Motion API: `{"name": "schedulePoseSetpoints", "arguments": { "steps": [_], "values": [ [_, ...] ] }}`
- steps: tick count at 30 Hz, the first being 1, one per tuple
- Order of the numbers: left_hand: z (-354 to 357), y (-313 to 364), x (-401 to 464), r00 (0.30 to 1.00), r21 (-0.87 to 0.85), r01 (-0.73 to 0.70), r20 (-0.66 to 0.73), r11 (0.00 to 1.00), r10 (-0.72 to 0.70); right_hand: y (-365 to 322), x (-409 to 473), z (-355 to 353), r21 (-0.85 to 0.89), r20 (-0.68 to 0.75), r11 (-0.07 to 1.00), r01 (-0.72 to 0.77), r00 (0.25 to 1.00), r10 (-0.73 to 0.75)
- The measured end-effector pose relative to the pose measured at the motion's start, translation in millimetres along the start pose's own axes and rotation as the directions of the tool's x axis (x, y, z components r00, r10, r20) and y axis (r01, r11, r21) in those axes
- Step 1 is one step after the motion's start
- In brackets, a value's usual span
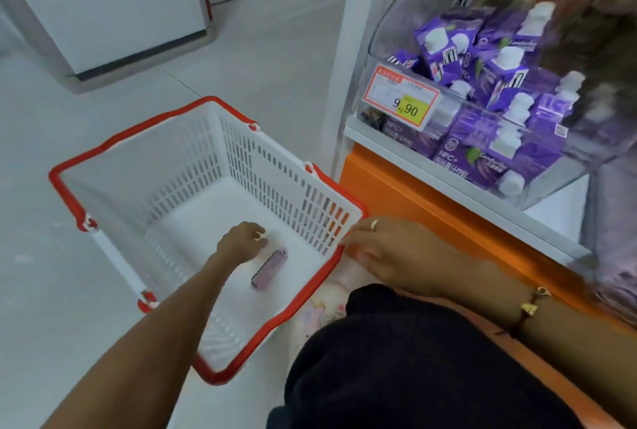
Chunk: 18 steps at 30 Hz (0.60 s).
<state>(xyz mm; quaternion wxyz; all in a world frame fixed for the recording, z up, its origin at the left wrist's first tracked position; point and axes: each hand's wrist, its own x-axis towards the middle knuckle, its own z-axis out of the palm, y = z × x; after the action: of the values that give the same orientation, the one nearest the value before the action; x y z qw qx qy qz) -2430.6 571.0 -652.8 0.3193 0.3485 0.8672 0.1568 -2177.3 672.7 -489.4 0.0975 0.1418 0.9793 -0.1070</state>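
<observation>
pale shop floor (275,49) carries a white basket (113,142) with a red rim. inside it the left hand (241,242) hangs with loosely curled fingers, holding nothing, just beside a small purple packet (269,268) lying flat on the basket's bottom. the right hand (396,252), fingers stretched and empty, sits at the basket's right rim. further right, a clear bin (396,15) holds purple cartons (499,84).

A white basket (186,166) with a red rim stands on the floor (275,49). The left hand (241,242) hangs inside it, fingers loosely curled, just beside a purple pack (269,268) lying flat on the bottom. The right hand (389,252), fingers straight, reaches the basket's rim. Purple cartons (444,56) fill a clear bin (389,15).
</observation>
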Motion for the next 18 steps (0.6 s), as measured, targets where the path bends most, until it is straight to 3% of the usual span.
{"name": "schedulePoseSetpoints", "arguments": {
  "steps": [3,6,9,13,18],
  "values": [
    [-53.4,56.6,-45.4,0.955,-0.011,-0.253,-0.161,0.968,0.248,-12.9,-26.7,-37.3,0.007,-0.016,1.000,-0.015,1.000,0.015],
    [-103.8,124.9,-113.1,0.809,0.094,-0.514,-0.278,0.853,0.518,-24.4,-70.4,-79.2,-0.075,-0.061,0.996,-0.043,0.997,0.039],
    [-136.0,196.0,-182.9,0.637,0.191,-0.681,-0.321,0.706,0.701,-28.7,-126.9,-118.1,-0.166,-0.137,0.981,-0.101,0.987,0.078],
    [-139.8,288.0,-241.8,0.458,0.300,-0.792,-0.283,0.531,0.843,-19.5,-204.5,-156.7,-0.145,-0.250,0.956,-0.256,0.944,0.215],
    [-105.7,382.6,-245.3,0.385,0.387,-0.816,-0.192,0.430,0.903,16.9,-280.2,-169.1,-0.052,-0.409,0.852,-0.521,0.790,0.457]
  ]
}}
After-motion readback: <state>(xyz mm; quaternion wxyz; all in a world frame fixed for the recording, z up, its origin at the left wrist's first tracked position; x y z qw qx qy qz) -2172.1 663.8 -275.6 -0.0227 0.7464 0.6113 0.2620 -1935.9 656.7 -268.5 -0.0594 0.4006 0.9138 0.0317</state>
